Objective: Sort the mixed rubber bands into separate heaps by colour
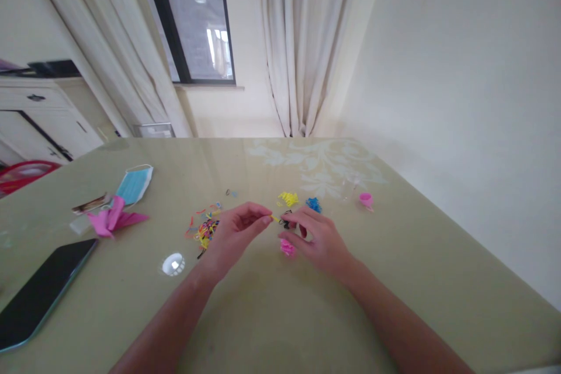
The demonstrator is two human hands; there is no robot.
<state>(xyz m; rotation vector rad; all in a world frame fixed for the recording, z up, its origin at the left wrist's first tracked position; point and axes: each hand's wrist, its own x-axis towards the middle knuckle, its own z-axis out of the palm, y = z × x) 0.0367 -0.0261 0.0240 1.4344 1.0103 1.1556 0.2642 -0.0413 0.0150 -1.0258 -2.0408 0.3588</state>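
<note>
My left hand (239,234) is closed in a pinch on a small yellow rubber band (274,218), held above the table. Close by on the right, my right hand (318,236) has its thumb and index finger apart, the index fingertip near the band's free end. Behind those fingers lies a pile of black rubber bands (286,222), partly hidden. A pink pile (287,248) is beneath my right thumb. Beyond my hands are a yellow pile (289,198) and a blue pile (314,204). Beside my left hand spreads a mixed-colour pile (207,231), partly covered by it.
On the table's left are a dark-screened phone or tablet (44,292), a pink folded paper shape (114,219) and a blue face mask (135,186). A shiny round piece (173,265) lies near my left forearm. At right sits a small pink cup (366,200), near the wall.
</note>
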